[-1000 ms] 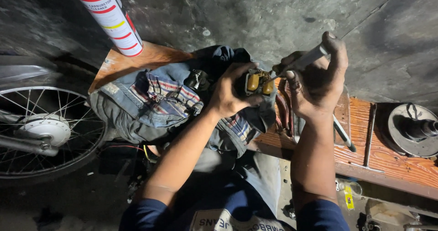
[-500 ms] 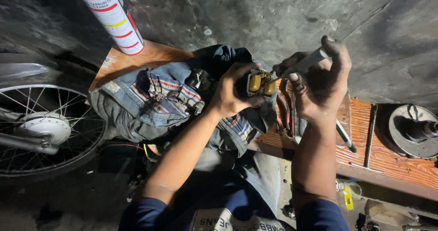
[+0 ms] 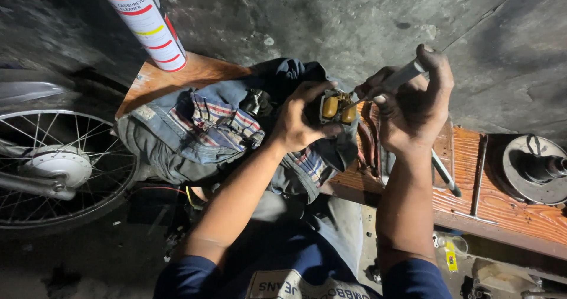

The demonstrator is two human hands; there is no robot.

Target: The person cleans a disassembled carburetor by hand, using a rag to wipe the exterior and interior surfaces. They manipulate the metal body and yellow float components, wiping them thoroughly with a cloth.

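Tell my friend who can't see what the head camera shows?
The left hand grips a small metal part with yellow pieces while the right hand pokes a screwdriver into it. Denim rags, a spray can and a spoked wheel lie nearby.

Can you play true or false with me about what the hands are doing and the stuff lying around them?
1. The left hand holds a small metal part with yellow pieces. True.
2. The right hand is empty. False: it grips a screwdriver pointed at that part.
3. A spray can stands on the wooden board. True.
4. A spoked wheel is on the right. False: it is on the left.
5. Old denim cloth lies under the hands. True.
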